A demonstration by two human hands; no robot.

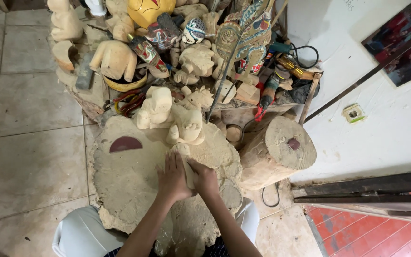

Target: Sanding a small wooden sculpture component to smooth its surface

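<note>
Taking the dust-covered cloth point(134, 181) over the person's lap as the landmark: on its left part lies a dark red half-round piece point(125, 143), apart from the hands and within reach. At the cloth's middle, the left hand point(173, 180) lies flat with fingers spread against a small pale wood piece point(188, 172), seemingly steadying it. The right hand point(206, 178) curls loosely around the same piece from the other side, so the piece sits pinched between both hands; how tight the grip is, I cannot tell. Just beyond the hands, at the cloth's far edge, stand unpainted carved figures point(172, 116). To the right of the cloth stands a log stump point(277, 152), likely a working block. The cloth probably catches the dust.
</note>
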